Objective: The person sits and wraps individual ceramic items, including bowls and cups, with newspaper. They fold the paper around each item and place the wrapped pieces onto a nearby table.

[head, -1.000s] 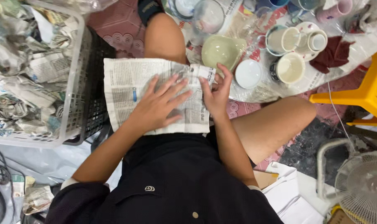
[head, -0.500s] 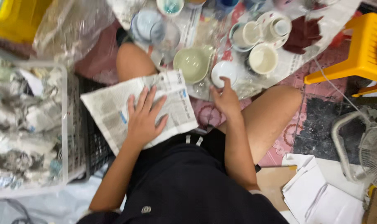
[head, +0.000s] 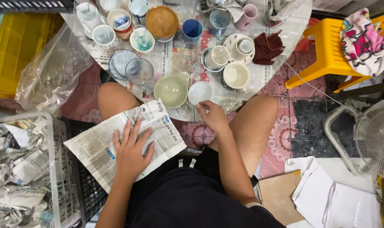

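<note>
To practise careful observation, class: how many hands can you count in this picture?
2. The left hand lies flat on the newspaper sheet across the lap; the right hand is at the near rim of the small white bowl. No other hands show.

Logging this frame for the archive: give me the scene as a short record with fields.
Setting: person seated on a tiled floor, viewed from above
Left hand: flat, fingers spread, pressing a newspaper sheet on the left thigh
Right hand: fingertips at the near rim of a small white bowl; grip not clear
Beside the white bowl: pale green bowl
Further out: cups, glasses and saucers on newspaper spread on the floor
Person's left: white basket of crumpled newspaper
Person's right: yellow plastic stool, electric fan
</note>
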